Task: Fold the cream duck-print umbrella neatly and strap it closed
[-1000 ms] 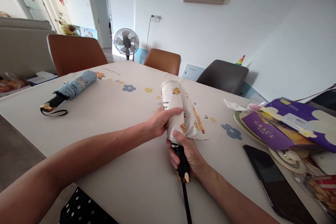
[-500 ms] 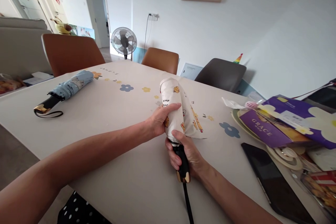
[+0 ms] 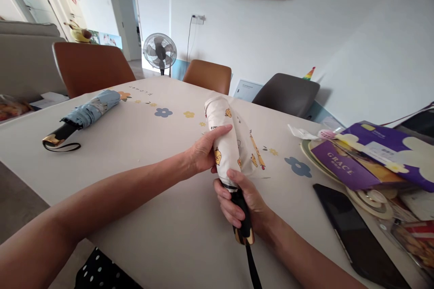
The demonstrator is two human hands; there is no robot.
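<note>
A folded white umbrella [image 3: 225, 149] with small yellow duck prints is held between my two hands above the table. My left hand [image 3: 205, 148] wraps the rolled cloth from the left, thumb lying across its front. Lower down, my right hand [image 3: 242, 201] grips the black handle just below the cloth, its thumb on the cloth's bottom edge. A loose flap of the cloth hangs out on the right side. The handle ends in a gold-coloured cap [image 3: 244, 236] with a black strap hanging from it. Far left on the table lies a folded blue umbrella [image 3: 93, 110].
The white table [image 3: 162, 244] has printed flowers. On its right are a black phone [image 3: 356, 230], a purple box [image 3: 349, 167] on a plate, and a clear food pack [image 3: 412, 239]. Chairs [image 3: 208, 76] stand along the far side, with a fan [image 3: 160, 52] behind.
The umbrella's handle end has swung slightly right and towards me, along with my right hand. The cloth has turned a little under my left hand, showing different prints.
</note>
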